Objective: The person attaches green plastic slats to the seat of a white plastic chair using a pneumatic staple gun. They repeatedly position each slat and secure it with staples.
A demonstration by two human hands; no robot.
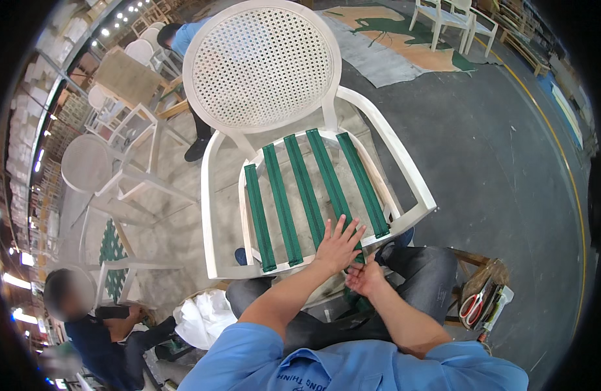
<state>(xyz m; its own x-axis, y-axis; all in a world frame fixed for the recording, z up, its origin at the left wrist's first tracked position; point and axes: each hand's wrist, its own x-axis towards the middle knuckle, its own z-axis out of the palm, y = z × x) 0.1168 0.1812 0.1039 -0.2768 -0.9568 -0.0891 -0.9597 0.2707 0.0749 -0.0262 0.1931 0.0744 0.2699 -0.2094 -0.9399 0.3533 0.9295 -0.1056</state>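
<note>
A white wooden armchair frame (212,202) with a round woven cane back (261,68) stands in front of me. Several green webbing straps run from back to front across its open seat. My left hand (340,247) lies with fingers spread over the front part of one green webbing strap (327,174), right of the middle. Just below the front rail, my right hand (364,276) is closed, its fingers curled at that strap's front end. Part of the end is hidden by the hands.
Red-handled scissors (470,309) and other tools lie on a low wooden stand at my right. A white cloth or bag (206,319) is at my left, near a seated person (105,339). More chairs (89,163) stand to the left; another person bends behind the cane back.
</note>
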